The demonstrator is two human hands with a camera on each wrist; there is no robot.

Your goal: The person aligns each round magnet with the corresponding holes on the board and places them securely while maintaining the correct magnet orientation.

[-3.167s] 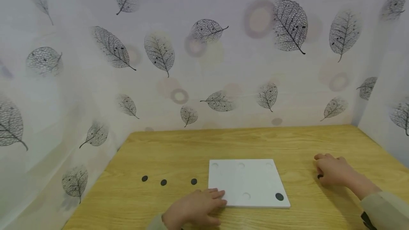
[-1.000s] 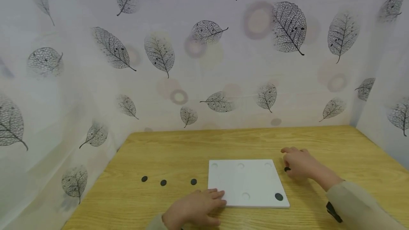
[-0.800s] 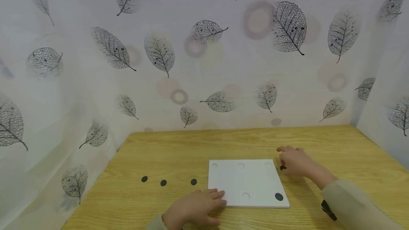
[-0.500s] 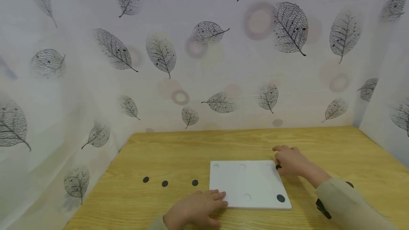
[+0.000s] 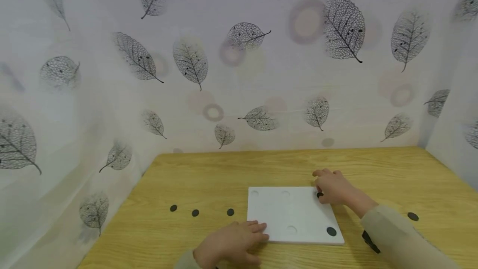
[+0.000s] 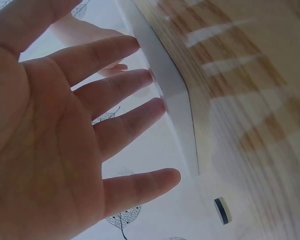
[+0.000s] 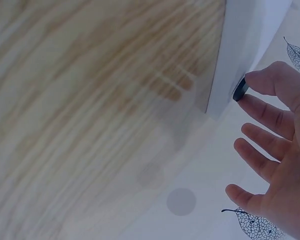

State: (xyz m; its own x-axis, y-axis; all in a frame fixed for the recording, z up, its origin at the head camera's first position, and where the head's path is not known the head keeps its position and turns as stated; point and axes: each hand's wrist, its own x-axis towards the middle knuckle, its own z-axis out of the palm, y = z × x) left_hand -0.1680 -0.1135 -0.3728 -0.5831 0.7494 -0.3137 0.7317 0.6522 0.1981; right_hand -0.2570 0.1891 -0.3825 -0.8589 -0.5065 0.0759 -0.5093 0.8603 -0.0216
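A white rectangular board (image 5: pixel 291 215) with shallow round recesses lies on the wooden table. My right hand (image 5: pixel 334 188) pinches a small black disc (image 7: pixel 241 90) between thumb and index finger at the board's far right corner, where a recess is. Its other fingers are spread. Another black disc (image 5: pixel 331 231) sits at the board's near right corner. My left hand (image 5: pixel 233 242) rests with straight fingers on the near left corner; the left wrist view shows the fingertips (image 6: pixel 157 107) against the board's edge. Whatever lies under that hand is hidden.
Left of the board, three black discs lie on the table (image 5: pixel 201 173): a far left disc (image 5: pixel 173 208), a middle disc (image 5: pixel 195 213) and a near disc (image 5: pixel 230 212). Another loose disc (image 5: pixel 413 216) lies beyond the right forearm. A leaf-patterned curtain (image 5: pixel 239 74) surrounds the table.
My right hand has moved left with the pinched disc, from the table's right side to the board's far right corner. A disc behind the right sleeve has come into view. My left hand stays put.
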